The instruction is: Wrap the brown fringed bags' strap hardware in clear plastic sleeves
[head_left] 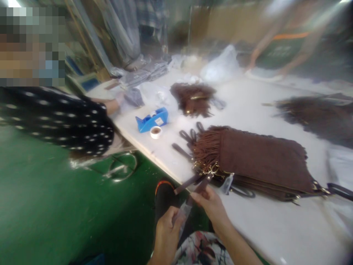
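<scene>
My left hand [167, 229] is closed around a small clear plastic sleeve [185, 210] in front of my lap. Just to its right, my right hand [213, 207] pinches a dark brown strap [202, 185], whose lower end reaches the sleeve; whether it is inside it I cannot tell. The strap runs up to gold-coloured clasps [213, 169] at the edge of a stack of brown fringed bags [261, 162]. Several wrist loops [182, 151] stick out from the stack's left side. Another bit of clear plastic [227, 184] hangs by the clasps.
On the white table [165, 156] stand a blue tape dispenser [152, 120] and a tape roll [156, 132]. Farther back lie more brown fringed pieces [194, 97] and white plastic bags [222, 66]. A co-worker's dotted sleeve [60, 121] is at left; another person [286, 48] stands across the table.
</scene>
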`<state>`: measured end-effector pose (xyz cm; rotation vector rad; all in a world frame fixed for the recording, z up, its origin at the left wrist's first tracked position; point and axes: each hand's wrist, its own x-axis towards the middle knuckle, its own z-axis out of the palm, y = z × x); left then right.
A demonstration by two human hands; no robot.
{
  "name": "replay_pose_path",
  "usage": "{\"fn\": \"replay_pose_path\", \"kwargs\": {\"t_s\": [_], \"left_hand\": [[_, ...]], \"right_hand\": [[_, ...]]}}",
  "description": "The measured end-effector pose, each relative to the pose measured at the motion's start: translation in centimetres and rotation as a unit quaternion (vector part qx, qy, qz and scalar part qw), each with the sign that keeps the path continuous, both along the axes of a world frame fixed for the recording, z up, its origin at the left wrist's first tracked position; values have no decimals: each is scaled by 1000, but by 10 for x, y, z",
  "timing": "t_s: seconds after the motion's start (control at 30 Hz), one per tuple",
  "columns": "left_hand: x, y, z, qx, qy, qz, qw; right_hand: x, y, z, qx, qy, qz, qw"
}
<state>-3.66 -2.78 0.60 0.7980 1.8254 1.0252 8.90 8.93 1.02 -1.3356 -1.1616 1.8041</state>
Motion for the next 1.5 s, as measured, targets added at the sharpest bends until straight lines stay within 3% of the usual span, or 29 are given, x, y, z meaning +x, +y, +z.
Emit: {"fn": "replay_pose_path", "kwargs": {"t_s": [0.13, 0.23, 0.33, 0.43, 0.5, 0.67, 0.83, 0.97, 1.03, 1.2, 1.33, 1.5], "left_hand": [[2, 3, 0, -16, -148, -2, 989], [0, 4, 2, -30, -170, 8, 985], [0, 5, 5, -27, -88, 12, 996], [6, 6, 6, -8, 46, 4, 999], [10, 7, 6, 3, 62, 1, 998], [18, 15, 9, 7, -80, -3, 997], [22, 28, 11, -3, -138, -11, 990], [22, 39, 3, -10, -167, -36, 985], [19, 41, -3, -11, -179, -45, 983], [0, 37, -15, -19, -149, -100, 984], [-6, 37, -15, -35, -140, -128, 981], [14, 54, -12, -19, -141, -103, 984]], "right_hand": [[7, 3, 0, 67, -58, 3, 996], [10, 3, -4, 38, -35, 13, 999], [10, 3, -8, -12, 10, 23, 1000], [9, 3, -11, -3, 11, 17, 1000], [10, 4, -12, 0, 14, 11, 1000], [13, 5, -17, -16, 30, 11, 999], [15, 3, -20, -14, 40, 21, 999], [23, 6, -17, -13, 59, 68, 996], [29, 11, -13, -8, 45, 43, 998], [34, 29, -7, -41, 63, -157, 985], [26, 34, -8, -55, 98, -177, 978], [27, 34, -10, -73, 118, -177, 975]]}}
